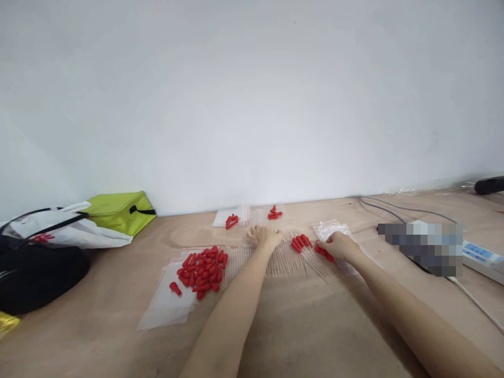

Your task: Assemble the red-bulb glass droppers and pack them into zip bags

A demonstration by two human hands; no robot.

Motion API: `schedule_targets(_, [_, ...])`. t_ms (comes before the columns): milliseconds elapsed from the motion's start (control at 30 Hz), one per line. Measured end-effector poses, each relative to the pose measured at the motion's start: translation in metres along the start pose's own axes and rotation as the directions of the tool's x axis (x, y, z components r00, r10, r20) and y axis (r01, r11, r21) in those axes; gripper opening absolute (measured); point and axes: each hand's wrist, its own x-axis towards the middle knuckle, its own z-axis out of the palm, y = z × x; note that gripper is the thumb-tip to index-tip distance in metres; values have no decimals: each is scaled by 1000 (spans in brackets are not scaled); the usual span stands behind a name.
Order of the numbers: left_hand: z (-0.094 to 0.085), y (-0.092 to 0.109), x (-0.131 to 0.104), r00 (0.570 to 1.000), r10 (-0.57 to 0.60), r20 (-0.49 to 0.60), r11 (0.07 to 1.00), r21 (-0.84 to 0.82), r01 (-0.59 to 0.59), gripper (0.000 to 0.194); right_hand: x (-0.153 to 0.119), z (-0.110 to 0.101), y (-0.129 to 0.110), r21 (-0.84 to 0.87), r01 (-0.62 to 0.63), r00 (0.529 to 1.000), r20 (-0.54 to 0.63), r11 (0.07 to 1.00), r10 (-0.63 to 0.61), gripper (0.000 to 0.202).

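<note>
At the right end of the row of clear tubes (275, 265), the person's right hand (342, 245) reaches over the bench (307, 325), thumb and fingers bent together above a small cluster of red bulbs (325, 254). The cluster lies directly below the fingertips, on the side of the hand facing the tubes. Its bulbs sit close side by side, the group slanting away from the row's far edge toward the person. The right hand is clearly the nearer one; whether its grip has closed on a bulb or only touches one cannot be told, as the fingers hide the contact. The left hand (265, 236) rests at the far edge of the tubes, its grip loose and fingers spread, with nothing seen pinched in it.

The bulbs look matte and bright red, rounded at one end and narrowing to a neck. The tubes are thin and see-through, mostly running away from the person; the rightmost fan out toward the right at their near ends. Four more bulbs (302, 243) lie over that fanned part, perhaps fitted on tube ends. A large red pile (205, 270) lies left of the tubes, partly on flat plastic bags (167, 302).
</note>
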Motion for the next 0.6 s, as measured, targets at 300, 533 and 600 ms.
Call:
schedule_targets(300, [-4, 14, 1, 998, -25, 53, 997, -74, 29, 27, -2, 7, -6, 75, -60, 997, -32, 995, 63, 30])
schedule_targets(533, [-48, -6, -19, 987, 161, -4, 940, -303, -155, 28, 0, -1, -3, 152, -16, 993, -109, 988, 33, 24])
schedule_targets(600, [-59, -29, -43, 969, 246, -26, 902, -360, -239, 24, -1, -8, -6, 172, 13, 987, -163, 985, 16, 25])
